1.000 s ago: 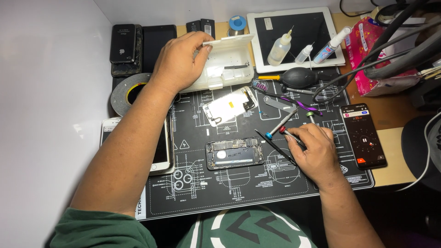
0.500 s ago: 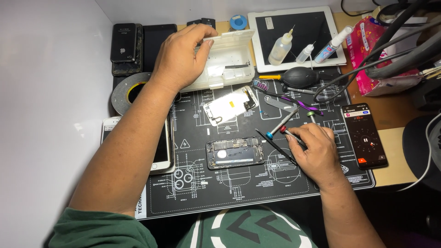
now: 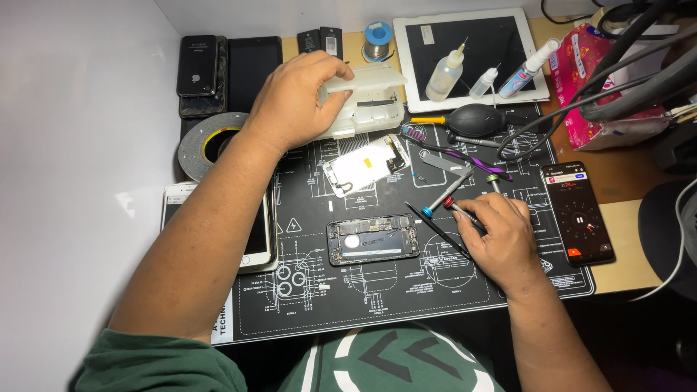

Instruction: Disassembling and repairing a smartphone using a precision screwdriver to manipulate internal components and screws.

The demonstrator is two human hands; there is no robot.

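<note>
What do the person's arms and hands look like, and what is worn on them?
Both forearms are bare, with no gloves, and no watch or rings are visible. The left hand and right hand are uncovered. Dark green short sleeves show at the frame's bottom, on a shirt with a white chest marking.

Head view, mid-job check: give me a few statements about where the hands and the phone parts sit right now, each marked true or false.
1. The left hand rests on the lid of the translucent parts box. True.
2. The right hand holds the black air blower. False: the blower lies untouched at the top of the mat; the right hand rests on a red-tipped screwdriver.
3. The opened phone body lies on the black work mat between the two hands. True.
4. The detached screen panel lies on the white tablet. False: it lies on the mat, below the parts box; the tablet carries small bottles.
5. The lit phone lies right of the right hand. True.
</note>
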